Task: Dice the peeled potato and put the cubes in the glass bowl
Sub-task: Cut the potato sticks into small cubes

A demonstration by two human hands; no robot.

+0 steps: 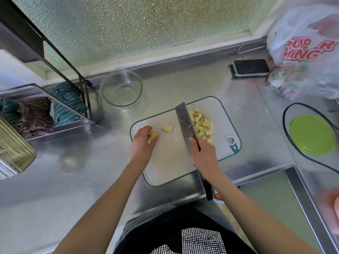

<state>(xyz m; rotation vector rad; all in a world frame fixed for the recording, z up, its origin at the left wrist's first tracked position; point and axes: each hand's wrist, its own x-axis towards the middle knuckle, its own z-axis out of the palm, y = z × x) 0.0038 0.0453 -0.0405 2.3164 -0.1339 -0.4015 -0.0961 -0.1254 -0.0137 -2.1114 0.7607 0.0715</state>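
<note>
From the head camera, your left hand [142, 142] curls its fingers around an uncut pale yellow potato chunk [153, 136] at the left edge of the white, teal-rimmed plastic cutting board [170, 162]. Your right hand [204, 155] grips the handle of the broad steel cleaver [185, 123], blade upright. A heap of diced potato cubes [202, 126] lies just right of the blade; one loose wedge [167, 128] sits between. The round clear glass bowl [121, 88] stands beyond the board, apart from it.
</note>
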